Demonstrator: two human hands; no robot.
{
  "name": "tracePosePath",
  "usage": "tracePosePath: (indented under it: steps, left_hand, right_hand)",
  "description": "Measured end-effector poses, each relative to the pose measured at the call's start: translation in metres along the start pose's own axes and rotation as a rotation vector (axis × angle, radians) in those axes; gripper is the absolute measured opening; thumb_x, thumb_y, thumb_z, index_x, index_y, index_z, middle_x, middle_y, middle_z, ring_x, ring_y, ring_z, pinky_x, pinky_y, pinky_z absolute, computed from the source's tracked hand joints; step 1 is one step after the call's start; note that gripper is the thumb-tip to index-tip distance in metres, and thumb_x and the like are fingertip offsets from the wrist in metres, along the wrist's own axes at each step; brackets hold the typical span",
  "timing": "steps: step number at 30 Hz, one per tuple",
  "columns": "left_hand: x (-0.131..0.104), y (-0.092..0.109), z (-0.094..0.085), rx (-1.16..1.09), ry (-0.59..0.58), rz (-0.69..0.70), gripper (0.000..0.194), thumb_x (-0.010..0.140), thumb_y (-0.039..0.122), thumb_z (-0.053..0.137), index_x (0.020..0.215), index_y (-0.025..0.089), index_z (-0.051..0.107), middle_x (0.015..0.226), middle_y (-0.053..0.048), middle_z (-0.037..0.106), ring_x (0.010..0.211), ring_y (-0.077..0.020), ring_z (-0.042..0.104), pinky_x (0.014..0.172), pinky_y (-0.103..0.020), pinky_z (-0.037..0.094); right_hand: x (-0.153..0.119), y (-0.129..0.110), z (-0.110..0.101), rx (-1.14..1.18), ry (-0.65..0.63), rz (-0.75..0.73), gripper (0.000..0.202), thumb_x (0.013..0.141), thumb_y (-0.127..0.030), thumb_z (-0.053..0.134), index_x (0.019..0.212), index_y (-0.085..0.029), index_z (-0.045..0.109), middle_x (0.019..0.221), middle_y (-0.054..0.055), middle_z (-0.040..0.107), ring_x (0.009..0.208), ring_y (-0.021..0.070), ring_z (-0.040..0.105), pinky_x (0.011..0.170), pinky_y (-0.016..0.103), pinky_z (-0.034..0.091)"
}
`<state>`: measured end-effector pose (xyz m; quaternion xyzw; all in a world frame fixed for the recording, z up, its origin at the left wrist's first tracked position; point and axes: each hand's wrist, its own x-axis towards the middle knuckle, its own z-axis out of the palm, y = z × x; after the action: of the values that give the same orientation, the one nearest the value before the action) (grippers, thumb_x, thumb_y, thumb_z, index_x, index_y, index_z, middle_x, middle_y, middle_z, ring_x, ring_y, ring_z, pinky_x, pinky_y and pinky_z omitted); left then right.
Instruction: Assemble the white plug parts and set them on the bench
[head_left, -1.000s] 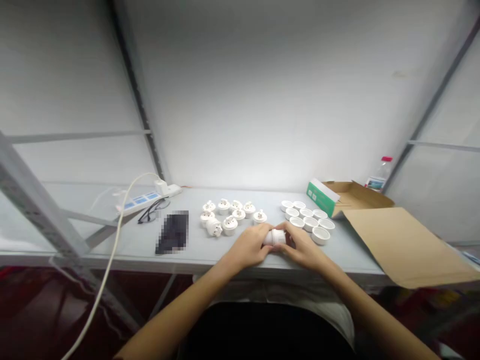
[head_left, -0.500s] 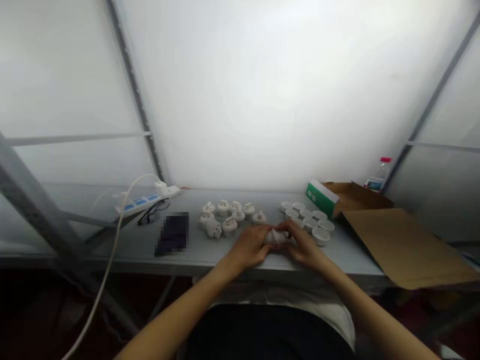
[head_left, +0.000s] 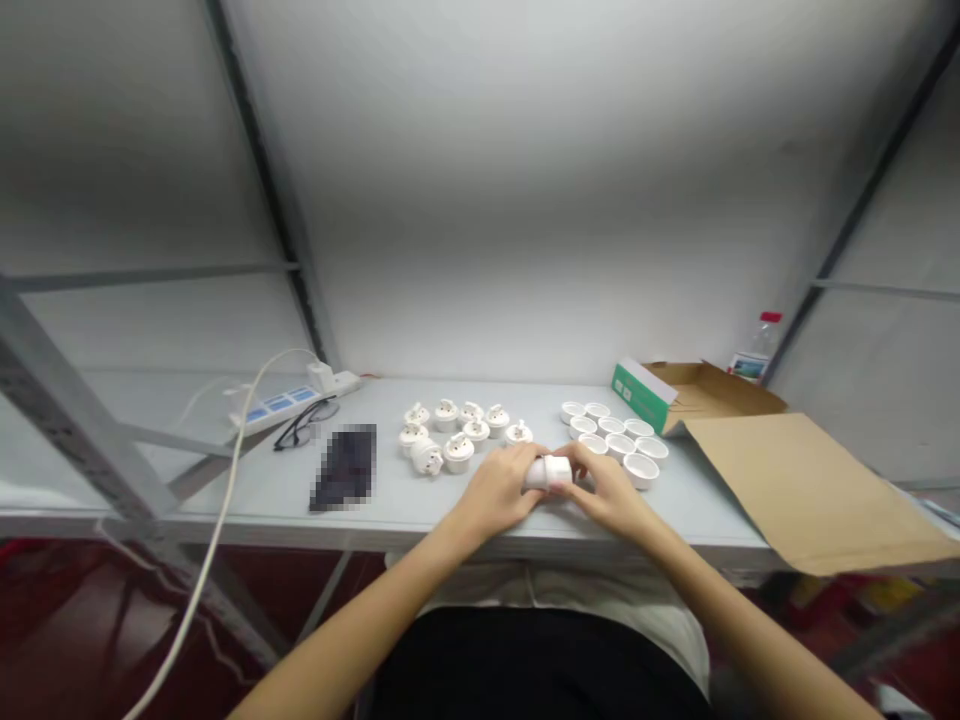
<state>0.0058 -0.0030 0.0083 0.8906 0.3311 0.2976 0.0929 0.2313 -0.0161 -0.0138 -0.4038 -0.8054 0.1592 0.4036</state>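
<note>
Left hand [head_left: 501, 490] and right hand [head_left: 611, 492] both closed around one white plug part [head_left: 548, 472], held just above the table edge [head_left: 420, 520], just in front of the white caps [head_left: 615, 440].

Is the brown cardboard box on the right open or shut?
Open: the brown cardboard box has its large flap spread flat on the table.

We see a white plastic piece [head_left: 549, 471] in our hands, white plug parts [head_left: 459, 431] and white cups [head_left: 616, 438] on a pale grey table [head_left: 420, 495]. The box [head_left: 641, 393] is green and white, the carton [head_left: 795, 480] brown, the glasses [head_left: 302, 422] black. The bottle [head_left: 757, 350] cap looks red, perhaps pink.
</note>
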Motion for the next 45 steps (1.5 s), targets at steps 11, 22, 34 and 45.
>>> tracePosePath:
  steps: [11,22,34,45]
  left_hand:
    - [0.0,0.003,0.0,-0.004,-0.01,0.017,0.035,0.09,0.027,0.074,0.122,0.022,0.061,0.121,-0.008,0.071,0.112,-0.0299,0.066,0.097,-0.04,0.049]
    - [0.0,0.003,0.0,-0.011,0.021,0.028,0.035,0.091,0.024,0.07,0.124,0.023,0.06,0.122,-0.008,0.07,0.112,-0.0294,0.066,0.096,-0.04,0.05]
    - [0.0,0.004,-0.001,0.013,-0.002,0.027,0.03,0.092,0.027,0.071,0.12,0.022,0.061,0.119,-0.008,0.072,0.109,-0.0289,0.067,0.093,-0.039,0.05]
    - [0.0,0.001,0.001,0.035,-0.044,0.024,0.032,0.092,0.031,0.072,0.12,0.022,0.061,0.117,-0.008,0.071,0.108,-0.0293,0.067,0.092,-0.039,0.05]
  right_hand:
    - [0.001,-0.001,0.0,-0.022,-0.037,0.022,0.028,0.105,-0.048,0.056,0.11,-0.022,0.064,0.091,0.004,0.069,0.077,0.0229,0.061,0.069,0.034,0.042]
    - [-0.001,-0.005,-0.002,0.007,-0.023,0.004,0.029,0.1,-0.047,0.065,0.117,-0.023,0.06,0.099,0.005,0.07,0.085,0.0234,0.063,0.074,0.034,0.047]
    - [-0.001,-0.004,0.0,-0.01,-0.036,0.063,0.028,0.102,-0.049,0.06,0.106,-0.022,0.061,0.086,0.002,0.067,0.074,0.0211,0.059,0.066,0.032,0.04]
    - [0.0,-0.005,0.0,-0.045,-0.081,0.047,0.029,0.104,-0.051,0.055,0.104,-0.022,0.06,0.09,0.003,0.065,0.077,0.0219,0.057,0.069,0.034,0.04]
